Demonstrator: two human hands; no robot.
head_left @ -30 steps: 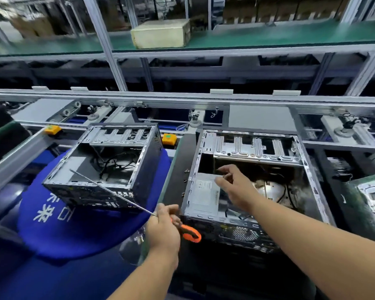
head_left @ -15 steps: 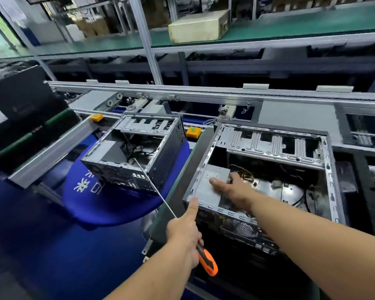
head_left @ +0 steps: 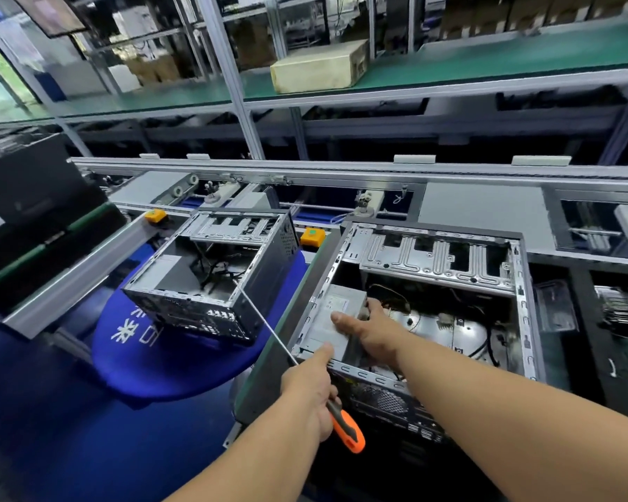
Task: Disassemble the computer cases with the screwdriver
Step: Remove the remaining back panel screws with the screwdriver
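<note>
The right hand (head_left: 368, 333) grasps the grey metal power-supply box (head_left: 329, 320), seemingly to lift it from the open steel computer case (head_left: 519, 284), while the left hand (head_left: 310, 391) stays clenched round the orange-handled long screwdriver (head_left: 347, 431), parked aside.

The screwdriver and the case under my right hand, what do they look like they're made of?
Screwdriver: thin shaft shines like bare steel; the orange and black handle looks matte, probably plastic or rubber. Case: frame looks like stamped sheet metal, dull silver with pressed ribs and punched slots; its outer walls look painted black.

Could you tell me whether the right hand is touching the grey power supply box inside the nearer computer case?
Touching: in the head view the right hand grips the power supply box.
</note>
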